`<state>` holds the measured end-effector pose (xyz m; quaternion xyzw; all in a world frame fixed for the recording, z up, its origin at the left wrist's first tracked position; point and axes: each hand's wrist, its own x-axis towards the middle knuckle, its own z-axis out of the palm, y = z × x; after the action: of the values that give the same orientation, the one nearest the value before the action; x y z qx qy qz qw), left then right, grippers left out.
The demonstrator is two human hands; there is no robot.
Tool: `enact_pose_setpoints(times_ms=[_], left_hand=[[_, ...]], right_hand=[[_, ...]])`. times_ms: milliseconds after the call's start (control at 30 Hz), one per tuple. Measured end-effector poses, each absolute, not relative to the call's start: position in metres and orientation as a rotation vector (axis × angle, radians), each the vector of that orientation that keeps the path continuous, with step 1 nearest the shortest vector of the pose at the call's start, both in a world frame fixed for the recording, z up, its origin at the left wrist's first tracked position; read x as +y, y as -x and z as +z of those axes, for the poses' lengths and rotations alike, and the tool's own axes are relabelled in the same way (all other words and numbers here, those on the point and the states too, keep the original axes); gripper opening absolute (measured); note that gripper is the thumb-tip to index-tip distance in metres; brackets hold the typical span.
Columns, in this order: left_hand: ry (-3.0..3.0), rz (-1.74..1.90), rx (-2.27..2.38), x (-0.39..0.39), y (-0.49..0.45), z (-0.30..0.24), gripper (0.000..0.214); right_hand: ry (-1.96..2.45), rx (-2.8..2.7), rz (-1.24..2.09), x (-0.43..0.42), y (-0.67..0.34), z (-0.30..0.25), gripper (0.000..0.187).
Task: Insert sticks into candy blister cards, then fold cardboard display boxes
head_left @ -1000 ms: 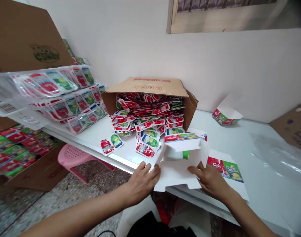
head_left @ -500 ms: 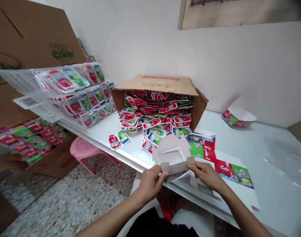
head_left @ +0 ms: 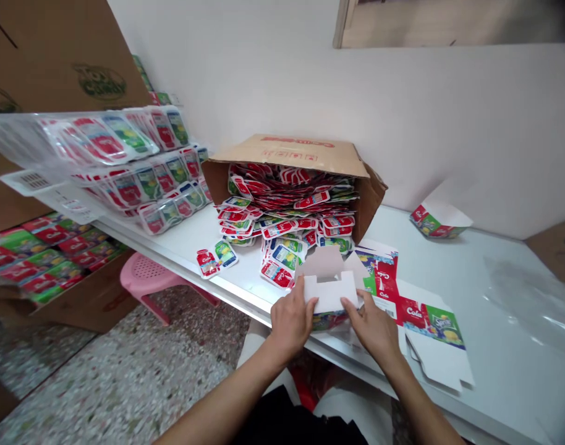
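At the table's front edge, a small printed carton (head_left: 331, 293) is held between both hands, white inner flaps toward me and a coloured printed side below. My left hand (head_left: 292, 318) grips its left side, with the thumb at the front. On the right side, my right hand (head_left: 370, 321) pinches it with thumb and fingers. Flat cola and Sprite carton blanks (head_left: 415, 312) lie just right of the hands. Beyond the carton, red and green sachets (head_left: 282, 256) spill from a cardboard box (head_left: 292, 151) lying on its side.
Clear bags of sachets (head_left: 138, 179) are stacked on the left of the white table (head_left: 496, 259). A part-folded carton (head_left: 437, 219) stands near the wall. Clear plastic (head_left: 533, 309) lies at right. A pink stool (head_left: 148, 278) and a large box of packed cartons (head_left: 55, 259) are at left.
The carton's near flap has been folded up and over, so its printed side now shows below. Both hands have shifted to grip its sides. The view has turned slightly.
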<state>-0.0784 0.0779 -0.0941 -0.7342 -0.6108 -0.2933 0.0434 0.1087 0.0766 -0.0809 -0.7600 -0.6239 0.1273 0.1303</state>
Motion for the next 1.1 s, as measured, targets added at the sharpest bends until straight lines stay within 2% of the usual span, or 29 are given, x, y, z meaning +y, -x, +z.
enact_pose_setpoints(times_ms=[100, 200, 333, 433, 533, 667, 800, 900, 967, 1100], left_hand=[[2.230, -1.001, -1.704, 0.079, 0.083, -0.094, 0.050], [2.195, -0.998, -1.615, 0.080, 0.085, -0.095, 0.038], [2.175, -1.068, -1.474, 0.076, 0.079, -0.101, 0.027], [2.345, -0.994, -1.246, 0.073, 0.069, -0.111, 0.026], [2.469, -0.818, -1.102, 0.074, 0.061, -0.124, 0.041], [2.513, -0.671, -1.056, 0.080, 0.066, -0.133, 0.042], [2.597, -0.603, -0.986, 0.082, 0.077, -0.134, 0.045], [2.642, -0.587, -0.976, 0.080, 0.081, -0.132, 0.047], [2.659, -0.586, -0.975, 0.080, 0.081, -0.133, 0.048], [2.685, -0.600, -0.981, 0.081, 0.081, -0.136, 0.050]], right_hand=[[2.239, -1.852, 0.340, 0.073, -0.105, -0.080, 0.052], [2.222, -1.831, 0.348, 0.067, -0.104, -0.080, 0.046], [2.227, -1.779, 0.339, 0.063, -0.103, -0.080, 0.050], [2.226, -1.807, 0.304, 0.062, -0.102, -0.080, 0.047], [2.182, -1.836, 0.298, 0.059, -0.104, -0.081, 0.039], [1.872, -1.730, 0.430, 0.058, -0.124, -0.087, 0.037], [1.698, -1.238, 0.530, 0.088, -0.155, -0.095, 0.047], [1.637, -1.099, 0.878, 0.122, -0.160, -0.102, 0.063], [1.618, -1.124, 0.998, 0.139, -0.153, -0.107, 0.065], [1.717, -1.205, 0.875, 0.152, -0.130, -0.115, 0.068]])
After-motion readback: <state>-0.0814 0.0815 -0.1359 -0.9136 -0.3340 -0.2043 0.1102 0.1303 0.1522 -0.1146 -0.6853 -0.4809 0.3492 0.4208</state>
